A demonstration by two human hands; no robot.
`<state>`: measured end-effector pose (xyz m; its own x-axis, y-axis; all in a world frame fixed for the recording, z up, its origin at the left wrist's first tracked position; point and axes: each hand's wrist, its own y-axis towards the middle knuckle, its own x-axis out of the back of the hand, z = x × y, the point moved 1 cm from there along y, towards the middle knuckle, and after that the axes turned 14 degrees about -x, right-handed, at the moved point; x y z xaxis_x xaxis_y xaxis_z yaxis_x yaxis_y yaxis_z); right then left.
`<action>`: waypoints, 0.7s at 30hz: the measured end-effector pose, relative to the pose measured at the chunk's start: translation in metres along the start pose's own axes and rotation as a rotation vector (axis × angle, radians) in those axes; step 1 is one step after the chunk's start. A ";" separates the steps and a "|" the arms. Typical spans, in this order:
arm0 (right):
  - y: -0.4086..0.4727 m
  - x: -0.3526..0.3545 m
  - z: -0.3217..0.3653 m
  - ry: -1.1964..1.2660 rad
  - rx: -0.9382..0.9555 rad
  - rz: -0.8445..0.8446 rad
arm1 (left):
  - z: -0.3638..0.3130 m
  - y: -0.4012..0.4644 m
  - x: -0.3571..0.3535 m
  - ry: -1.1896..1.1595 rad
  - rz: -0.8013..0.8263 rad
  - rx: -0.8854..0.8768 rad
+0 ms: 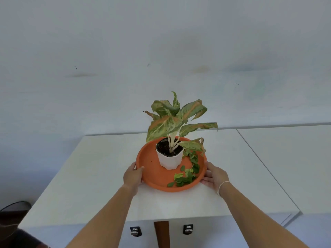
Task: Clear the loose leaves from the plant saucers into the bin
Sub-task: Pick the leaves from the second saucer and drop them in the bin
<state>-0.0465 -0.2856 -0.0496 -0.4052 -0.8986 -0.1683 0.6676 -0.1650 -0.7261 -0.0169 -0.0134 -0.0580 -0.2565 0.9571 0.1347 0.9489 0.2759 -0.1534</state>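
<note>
An orange round saucer [152, 169] sits on a white cabinet top [93, 172]. A white pot [170, 161] with a variegated green and pink plant [172, 122] stands in its middle. Several loose small green leaves [186, 176] lie in the saucer's right and front part. My left hand [133, 177] grips the saucer's left rim, thumb over the edge. My right hand [214, 176] holds the right rim, fingers under it. No bin is in view.
The cabinet backs onto a pale wall. A second white surface [286, 158] adjoins on the right. Two lock knobs [188, 229] and a brown strip [161, 233] show on the cabinet front. A dark object [14, 208] lies at the lower left.
</note>
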 end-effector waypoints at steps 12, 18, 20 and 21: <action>0.003 -0.008 -0.009 0.045 0.044 -0.019 | 0.001 -0.013 -0.014 -0.103 -0.059 0.018; 0.002 -0.024 -0.022 0.107 0.045 0.014 | 0.006 -0.022 -0.028 -0.201 -0.034 0.013; 0.001 -0.026 -0.025 0.077 0.046 0.013 | 0.007 -0.023 -0.031 -0.206 -0.027 0.001; 0.001 -0.026 -0.025 0.064 0.043 0.022 | 0.007 -0.024 -0.031 -0.203 -0.016 -0.005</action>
<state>-0.0507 -0.2522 -0.0624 -0.4285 -0.8746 -0.2269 0.7024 -0.1646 -0.6924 -0.0329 -0.0491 -0.0655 -0.3026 0.9510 -0.0628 0.9453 0.2911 -0.1474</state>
